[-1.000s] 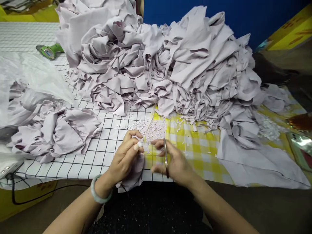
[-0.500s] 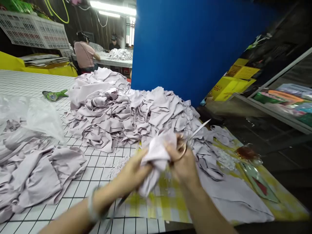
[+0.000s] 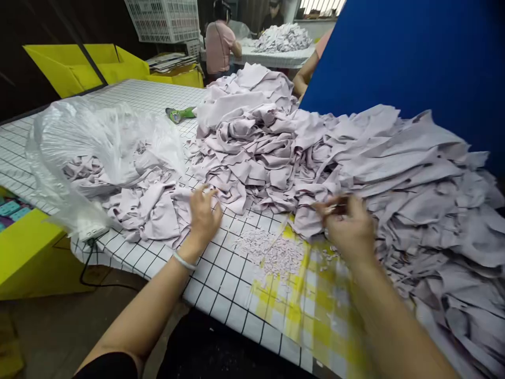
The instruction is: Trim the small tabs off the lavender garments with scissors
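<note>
My left hand (image 3: 203, 218) is over the gridded tabletop (image 3: 223, 263), its fingers apart and nothing seen in them. It is between a small heap of pale lilac cloth pieces (image 3: 152, 202) and the large cloth pile (image 3: 272, 152); its fingertips are close to the large pile's edge. My right hand (image 3: 351, 229), smeared by motion, is closed around scissors (image 3: 334, 207) with coppery handles, in front of the large pile. The blades are hard to make out. Tiny cloth scraps (image 3: 278, 252) lie scattered between my hands, partly on a yellow checked sheet (image 3: 295, 313).
A clear plastic bag (image 3: 106, 131) holds more cloth at left. Behind it lies a green tool (image 3: 179, 114). A blue panel (image 3: 414, 58) rises behind the pile. Yellow bins (image 3: 35, 258) stand beside the table. Two people work at a far table; another person's arm (image 3: 305, 73) shows beside the panel.
The cloth piece held in both hands is gone from them. My left hand has moved left and opened; my right still has the scissors. The view has swung left.
</note>
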`<state>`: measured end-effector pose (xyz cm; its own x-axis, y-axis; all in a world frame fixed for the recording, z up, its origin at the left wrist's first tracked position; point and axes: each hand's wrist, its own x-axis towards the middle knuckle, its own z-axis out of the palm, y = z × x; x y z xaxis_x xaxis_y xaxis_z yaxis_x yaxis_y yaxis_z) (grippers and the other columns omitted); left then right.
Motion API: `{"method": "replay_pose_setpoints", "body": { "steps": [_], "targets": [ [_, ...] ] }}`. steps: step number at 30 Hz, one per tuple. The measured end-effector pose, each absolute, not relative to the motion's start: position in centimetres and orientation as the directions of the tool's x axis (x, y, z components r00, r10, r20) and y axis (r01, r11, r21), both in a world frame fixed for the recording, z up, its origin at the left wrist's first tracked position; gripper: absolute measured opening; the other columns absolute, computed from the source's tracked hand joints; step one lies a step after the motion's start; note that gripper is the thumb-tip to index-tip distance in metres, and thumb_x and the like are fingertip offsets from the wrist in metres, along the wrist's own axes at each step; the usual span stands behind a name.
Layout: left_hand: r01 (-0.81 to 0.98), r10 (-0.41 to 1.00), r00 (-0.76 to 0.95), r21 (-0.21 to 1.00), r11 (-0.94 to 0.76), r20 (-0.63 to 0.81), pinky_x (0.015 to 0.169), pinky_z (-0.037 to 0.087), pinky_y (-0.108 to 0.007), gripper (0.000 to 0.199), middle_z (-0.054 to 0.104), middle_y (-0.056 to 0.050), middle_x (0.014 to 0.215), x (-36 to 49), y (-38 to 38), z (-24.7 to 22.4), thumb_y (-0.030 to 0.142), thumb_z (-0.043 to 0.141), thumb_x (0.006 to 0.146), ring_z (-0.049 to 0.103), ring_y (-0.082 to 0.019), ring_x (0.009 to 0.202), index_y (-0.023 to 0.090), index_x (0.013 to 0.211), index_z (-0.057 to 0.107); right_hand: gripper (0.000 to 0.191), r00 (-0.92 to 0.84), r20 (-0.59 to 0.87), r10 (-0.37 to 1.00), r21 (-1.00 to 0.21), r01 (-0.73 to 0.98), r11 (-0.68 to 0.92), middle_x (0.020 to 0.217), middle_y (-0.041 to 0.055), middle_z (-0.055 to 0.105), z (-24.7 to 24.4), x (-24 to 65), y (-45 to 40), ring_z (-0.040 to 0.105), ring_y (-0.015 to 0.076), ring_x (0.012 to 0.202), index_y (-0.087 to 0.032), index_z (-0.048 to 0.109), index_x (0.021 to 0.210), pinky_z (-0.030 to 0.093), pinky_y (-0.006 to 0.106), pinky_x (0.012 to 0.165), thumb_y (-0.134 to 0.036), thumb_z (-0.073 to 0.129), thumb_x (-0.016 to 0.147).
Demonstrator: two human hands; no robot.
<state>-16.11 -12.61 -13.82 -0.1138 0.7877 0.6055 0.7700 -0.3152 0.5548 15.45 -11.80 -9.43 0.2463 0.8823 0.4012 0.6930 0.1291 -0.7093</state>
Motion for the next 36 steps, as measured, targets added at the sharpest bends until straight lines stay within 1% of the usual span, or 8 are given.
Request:
{"method": "replay_pose_setpoints", "body": {
  "steps": [4, 10, 14, 16, 20, 24, 29, 36],
  "targets": [
    [0.785, 0.785, -0.269, 0.599, -0.158, 0.558, 0.099, 0.042, -0.050, 0.022, 0.054, -0.013, 0.106, -24.2, -12.7, -13.4, 0.004, 0.049, 0.077, 0.053, -0.031, 0.108, 0.017, 0.093, 0.055, 0.034, -0.131, 0.016, 0.991, -0.955, 0.291, 0.054, 0.088, 0.0046, 0.068, -13.0, 1.7, -13.0, 0.063, 0.0206, 0.078, -0.022, 0.058, 0.088, 0.052, 0.035, 0.072, -0.047, 0.076, 0.074],
    [0.696, 0.896, -0.203, 0.702, -0.151, 0.394, 0.091, 0.045, -0.040, 0.017, 0.059, -0.006, 0.089, -26.5, -17.4, -12.7, 0.009, 0.056, 0.068, 0.057, -0.025, 0.092, 0.020, 0.081, 0.056, 0.021, -0.311, -0.048, 0.949, -0.985, 0.173, 0.006, 0.073, -0.0052, 0.059, -14.3, -10.4, -10.7, 0.056, 0.0141, 0.070, -0.023, 0.051, 0.073, 0.047, 0.028, 0.071, -0.019, 0.070, 0.066],
    [0.572, 0.951, -0.193, 0.815, -0.090, 0.241, 0.084, 0.046, -0.036, 0.007, 0.061, -0.005, 0.081, -24.3, -20.3, -12.7, 0.024, 0.066, 0.077, 0.057, -0.022, 0.084, 0.019, 0.076, 0.061, 0.022, -0.316, -0.080, 0.945, -0.993, 0.108, -0.048, 0.066, -0.0069, 0.049, -13.4, -10.0, -9.2, 0.050, 0.0118, 0.063, -0.022, 0.047, 0.071, 0.045, 0.026, 0.064, -0.025, 0.069, 0.068],
    [0.488, 0.980, -0.152, 0.872, -0.037, 0.126, 0.069, 0.048, -0.032, 0.028, 0.061, -0.004, 0.070, -22.4, -21.2, -13.0, 0.041, 0.059, 0.090, 0.056, -0.018, 0.068, 0.017, 0.073, 0.062, 0.027, -0.319, -0.093, 0.943, -0.995, 0.070, -0.074, 0.066, -0.0074, 0.047, -12.0, -9.0, -9.3, 0.048, 0.0110, 0.060, -0.023, 0.045, 0.075, 0.044, 0.026, 0.061, -0.032, 0.071, 0.069],
    [-0.022, 0.969, -0.158, 0.982, 0.190, -0.191, 0.060, 0.053, -0.029, 0.069, 0.068, -0.009, 0.073, -20.0, -21.3, -12.7, 0.072, 0.032, 0.095, 0.062, -0.016, 0.061, 0.013, 0.082, 0.066, 0.031, -0.378, 0.004, 0.926, -0.992, -0.119, -0.045, 0.073, -0.0061, 0.048, -7.6, -6.8, -11.9, 0.046, 0.0096, 0.061, -0.023, 0.048, 0.084, 0.042, 0.024, 0.056, -0.035, 0.074, 0.072],
    [-0.602, 0.935, -0.113, 0.772, 0.205, -0.336, 0.074, 0.059, -0.029, 0.057, 0.073, -0.010, 0.095, -20.3, -20.9, -10.4, 0.067, 0.060, 0.087, 0.069, -0.019, 0.082, 0.013, 0.103, 0.069, 0.027, -0.516, 0.070, 0.853, -0.967, -0.246, -0.069, 0.080, -0.0042, 0.050, -5.2, -4.5, -17.5, 0.044, 0.0082, 0.063, -0.022, 0.051, 0.082, 0.038, 0.022, 0.054, -0.022, 0.076, 0.074],
    [-0.612, 0.852, -0.333, 0.780, 0.131, -0.405, 0.072, 0.061, -0.029, 0.018, 0.075, -0.006, 0.084, -21.8, -21.0, -7.7, 0.015, 0.072, 0.080, 0.072, -0.020, 0.077, 0.013, 0.098, 0.069, 0.025, -0.733, -0.092, 0.674, -0.918, -0.199, -0.342, 0.074, -0.0051, 0.048, -6.8, -3.0, -25.1, 0.043, 0.0075, 0.060, -0.022, 0.048, 0.077, 0.036, 0.022, 0.054, -0.014, 0.071, 0.072],
    [-0.284, 0.939, -0.214, 0.937, 0.203, -0.268, 0.050, 0.052, -0.020, 0.028, 0.069, -0.002, 0.069, -24.8, -20.5, -6.7, 0.032, 0.085, 0.072, 0.064, -0.013, 0.058, 0.014, 0.087, 0.069, 0.023, -0.802, -0.179, 0.570, -0.924, -0.061, -0.377, 0.068, -0.0063, 0.045, -8.0, -0.4, -27.7, 0.036, 0.0063, 0.056, -0.021, 0.046, 0.074, 0.029, 0.020, 0.049, -0.014, 0.066, 0.069]
  ]
}}
